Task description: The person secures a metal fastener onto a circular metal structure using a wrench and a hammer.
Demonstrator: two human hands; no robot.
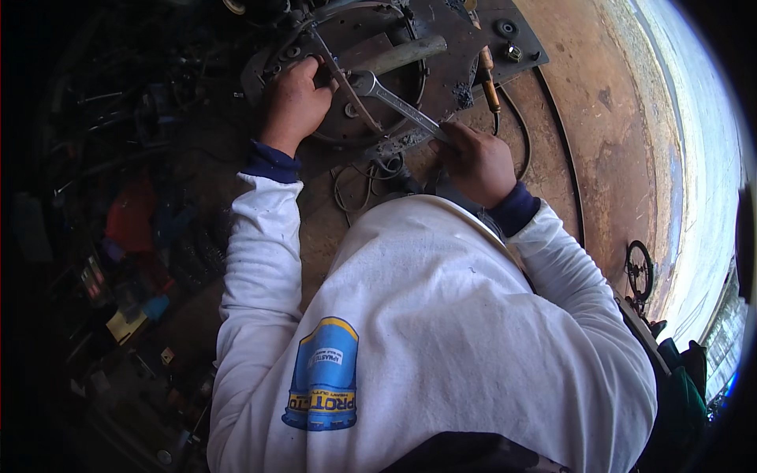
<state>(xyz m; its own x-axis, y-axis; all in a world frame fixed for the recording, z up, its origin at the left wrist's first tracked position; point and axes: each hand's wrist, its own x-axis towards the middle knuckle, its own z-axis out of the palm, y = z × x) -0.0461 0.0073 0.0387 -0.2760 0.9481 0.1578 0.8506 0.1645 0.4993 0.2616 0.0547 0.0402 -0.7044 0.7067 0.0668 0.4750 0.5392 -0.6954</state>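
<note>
My right hand (477, 163) is closed round the lower end of a long silver wrench (407, 109). Its open jaw points up and left, against a dark part close to my left fingertips; whether it sits on a nut is hidden. My left hand (298, 98) is closed, fingers and thumb pinching something small and dark that I cannot make out. Beside it a flat metal strip (336, 67) runs slantwise across a round metal ring (422, 77). A grey pipe piece (406, 54) lies over the ring, just beyond the wrench jaw. All this rests on a dark steel worktop (449, 30).
At the worktop's right a copper-coloured torch-like tool (489, 83) hangs with its cable. A black washer (506, 29) and a shiny nut (513, 53) lie nearby. A black hose (564, 134) crosses the brown floor (607, 134). Dark clutter with a red item (130, 217) fills the left.
</note>
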